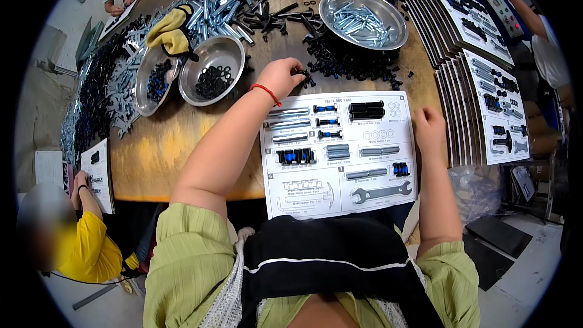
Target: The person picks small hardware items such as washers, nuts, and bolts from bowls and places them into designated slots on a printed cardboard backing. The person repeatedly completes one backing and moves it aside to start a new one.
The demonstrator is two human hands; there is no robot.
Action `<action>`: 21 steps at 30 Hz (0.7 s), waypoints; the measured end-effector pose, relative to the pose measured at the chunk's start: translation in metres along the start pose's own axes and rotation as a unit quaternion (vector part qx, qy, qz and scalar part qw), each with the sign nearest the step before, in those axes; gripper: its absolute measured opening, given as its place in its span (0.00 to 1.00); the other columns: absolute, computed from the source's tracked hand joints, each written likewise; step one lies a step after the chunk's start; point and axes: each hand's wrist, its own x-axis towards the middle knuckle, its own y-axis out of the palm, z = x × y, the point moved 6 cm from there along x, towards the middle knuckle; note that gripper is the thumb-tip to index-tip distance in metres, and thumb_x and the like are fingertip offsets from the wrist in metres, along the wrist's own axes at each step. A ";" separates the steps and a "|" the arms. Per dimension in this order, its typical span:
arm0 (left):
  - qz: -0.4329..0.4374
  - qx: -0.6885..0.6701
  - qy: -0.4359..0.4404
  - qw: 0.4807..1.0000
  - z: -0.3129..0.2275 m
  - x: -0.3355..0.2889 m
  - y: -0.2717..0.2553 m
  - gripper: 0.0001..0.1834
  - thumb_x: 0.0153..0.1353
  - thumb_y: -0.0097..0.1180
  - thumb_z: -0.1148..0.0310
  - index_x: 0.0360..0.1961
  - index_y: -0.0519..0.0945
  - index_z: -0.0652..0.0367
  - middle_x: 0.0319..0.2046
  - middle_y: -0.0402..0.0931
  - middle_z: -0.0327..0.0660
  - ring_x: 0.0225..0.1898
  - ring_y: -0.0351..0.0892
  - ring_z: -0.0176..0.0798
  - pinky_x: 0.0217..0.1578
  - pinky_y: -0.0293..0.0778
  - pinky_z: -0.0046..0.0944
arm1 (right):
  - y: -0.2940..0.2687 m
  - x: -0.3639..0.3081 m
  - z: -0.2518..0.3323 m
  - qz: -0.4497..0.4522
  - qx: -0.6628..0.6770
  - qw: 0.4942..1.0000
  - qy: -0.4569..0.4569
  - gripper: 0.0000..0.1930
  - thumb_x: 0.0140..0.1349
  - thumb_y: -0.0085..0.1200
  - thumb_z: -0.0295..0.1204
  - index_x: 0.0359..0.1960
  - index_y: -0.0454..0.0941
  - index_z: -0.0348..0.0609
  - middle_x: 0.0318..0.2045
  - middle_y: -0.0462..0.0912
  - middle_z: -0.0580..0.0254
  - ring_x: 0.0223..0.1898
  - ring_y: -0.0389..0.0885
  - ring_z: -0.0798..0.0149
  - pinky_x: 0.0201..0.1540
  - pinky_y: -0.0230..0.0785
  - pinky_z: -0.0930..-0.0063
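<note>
My left hand (283,76), a red cord round its wrist, is just beyond the top edge of a white printed card (340,200). Its fingers are closed on a small black bolt (305,76), by the near edge of a pile of black bolts (343,64). At the card's right edge my right hand (430,126) is curled closed; its grip is hidden. The card carries silver sleeves (288,123), black bolts with blue bands (296,157), thick black bolts (367,110) and a wrench (381,194) over its printed outlines.
Metal bowls hold silver pins (362,24), black rings (214,81) and blue-banded bolts (158,82); yellow gloves (172,29) lie over one rim. Loaded cards (495,106) stand stacked at right. Wrenches (124,94) heap at left. Other people work at left and right.
</note>
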 end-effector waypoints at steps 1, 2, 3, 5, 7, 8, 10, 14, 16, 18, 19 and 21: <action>-0.002 -0.009 -0.002 1.000 0.002 -0.003 0.000 0.15 0.58 0.65 0.65 0.43 0.84 0.61 0.39 0.83 0.50 0.43 0.83 0.49 0.46 0.76 0.42 | 0.018 0.005 0.027 0.021 0.043 0.998 -0.038 0.07 0.61 0.57 0.27 0.33 0.80 0.32 0.25 0.80 0.63 0.28 0.75 0.72 0.32 0.68 0.75; -0.004 -0.017 -0.003 1.000 0.004 -0.005 -0.001 0.14 0.58 0.65 0.65 0.43 0.84 0.61 0.40 0.83 0.49 0.43 0.83 0.49 0.46 0.76 0.41 | 0.040 0.013 0.046 0.095 0.018 0.993 -0.072 0.07 0.60 0.58 0.26 0.34 0.81 0.35 0.27 0.82 0.61 0.30 0.78 0.68 0.35 0.71 0.73; -0.007 -0.024 -0.003 1.000 0.005 -0.008 -0.003 0.14 0.58 0.65 0.65 0.42 0.85 0.61 0.40 0.83 0.49 0.43 0.83 0.49 0.47 0.76 0.41 | 0.062 0.014 0.067 0.125 -0.011 0.984 -0.122 0.08 0.60 0.58 0.26 0.39 0.82 0.37 0.30 0.82 0.61 0.32 0.80 0.67 0.37 0.72 0.75; -0.053 -0.015 0.012 0.998 0.009 -0.015 -0.009 0.13 0.59 0.64 0.65 0.42 0.85 0.60 0.40 0.84 0.49 0.43 0.83 0.49 0.47 0.76 0.41 | 0.108 0.015 0.101 0.223 -0.076 0.964 -0.121 0.10 0.57 0.58 0.29 0.40 0.84 0.42 0.38 0.83 0.57 0.42 0.82 0.54 0.47 0.73 0.63; -0.100 -0.005 0.028 0.995 0.013 -0.022 -0.014 0.13 0.59 0.63 0.65 0.42 0.86 0.60 0.40 0.84 0.48 0.43 0.83 0.49 0.47 0.76 0.41 | 0.153 0.012 0.125 0.279 -0.169 0.933 -0.155 0.15 0.58 0.58 0.31 0.47 0.82 0.49 0.41 0.81 0.59 0.45 0.81 0.53 0.49 0.74 0.61; -0.117 -0.001 0.016 0.993 0.012 -0.026 -0.017 0.12 0.60 0.62 0.66 0.42 0.85 0.61 0.39 0.84 0.47 0.40 0.84 0.46 0.43 0.77 0.39 | 0.169 0.012 0.132 0.274 -0.178 0.925 -0.193 0.16 0.58 0.58 0.31 0.49 0.81 0.51 0.41 0.81 0.60 0.47 0.81 0.54 0.49 0.74 0.60; -0.101 -0.090 -0.040 0.990 0.024 -0.031 -0.017 0.13 0.60 0.62 0.67 0.42 0.85 0.63 0.38 0.85 0.47 0.38 0.85 0.42 0.41 0.78 0.37 | 0.192 0.009 0.140 0.274 -0.199 0.917 -0.213 0.14 0.58 0.57 0.31 0.47 0.81 0.50 0.42 0.81 0.58 0.48 0.80 0.52 0.50 0.74 0.58; -0.102 -0.099 -0.053 0.988 0.035 -0.047 -0.029 0.14 0.60 0.61 0.68 0.45 0.84 0.65 0.36 0.86 0.45 0.32 0.84 0.36 0.36 0.77 0.34 | 0.213 0.018 0.134 0.279 -0.246 0.907 -0.197 0.10 0.60 0.53 0.30 0.43 0.80 0.47 0.41 0.81 0.53 0.46 0.80 0.49 0.48 0.73 0.56; -0.101 -0.074 -0.053 0.991 0.039 -0.052 -0.033 0.14 0.61 0.60 0.69 0.46 0.84 0.62 0.35 0.85 0.46 0.30 0.83 0.34 0.36 0.77 0.33 | 0.213 0.018 0.128 0.283 -0.226 0.910 -0.200 0.10 0.61 0.51 0.29 0.42 0.80 0.47 0.40 0.81 0.53 0.45 0.80 0.48 0.47 0.73 0.56; -0.091 -0.072 -0.081 0.990 0.046 -0.056 -0.033 0.14 0.60 0.60 0.65 0.44 0.85 0.59 0.36 0.85 0.47 0.35 0.84 0.43 0.40 0.77 0.37 | 0.209 0.019 0.124 0.275 -0.194 0.922 -0.191 0.09 0.61 0.51 0.30 0.41 0.81 0.46 0.39 0.81 0.53 0.44 0.80 0.48 0.46 0.73 0.56; -0.086 -0.071 -0.094 0.989 0.046 -0.058 -0.033 0.13 0.59 0.61 0.63 0.43 0.86 0.57 0.36 0.85 0.48 0.38 0.84 0.47 0.42 0.78 0.40 | 0.206 0.019 0.125 0.265 -0.181 0.925 -0.201 0.09 0.61 0.51 0.29 0.40 0.81 0.46 0.39 0.81 0.53 0.44 0.80 0.49 0.46 0.73 0.56; -0.098 -0.043 -0.031 0.994 0.035 -0.055 -0.029 0.13 0.59 0.60 0.62 0.43 0.87 0.55 0.36 0.84 0.48 0.38 0.83 0.49 0.43 0.77 0.41 | 0.201 0.018 0.128 0.244 -0.156 0.932 -0.219 0.08 0.60 0.52 0.29 0.38 0.82 0.45 0.38 0.80 0.54 0.44 0.80 0.49 0.46 0.73 0.56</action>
